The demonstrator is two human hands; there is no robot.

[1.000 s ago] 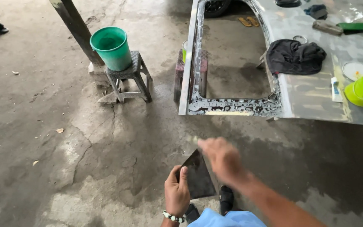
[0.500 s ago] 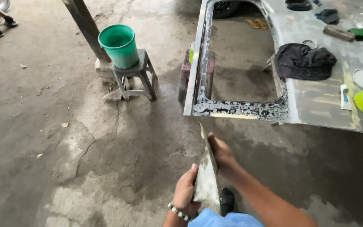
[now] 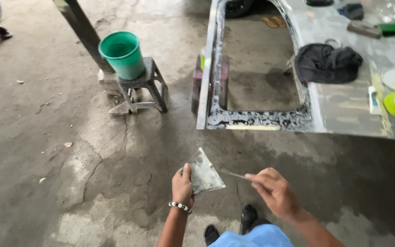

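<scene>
Hands now parted: left hand (image 3: 182, 185) grips a grey plate (image 3: 204, 173), right hand (image 3: 274, 191) pinches a thin blade (image 3: 234, 174) (green bucket (image 3: 122, 54) on stool (image 3: 143, 83) beyond).

Cracked concrete floor (image 3: 46, 137) under grey stool (image 3: 142, 84)

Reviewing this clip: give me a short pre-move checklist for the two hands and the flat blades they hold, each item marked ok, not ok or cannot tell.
1. Left hand grips the wide scraper plate: ok.
2. Right hand pinches the thin blade: ok.
3. Blade touching the plate: cannot tell.
4. Filler on the plate: cannot tell, surface only looks smeared grey.
5. Metal panel within view ahead: ok.
6. Green bucket upright on its stool: ok.
</scene>
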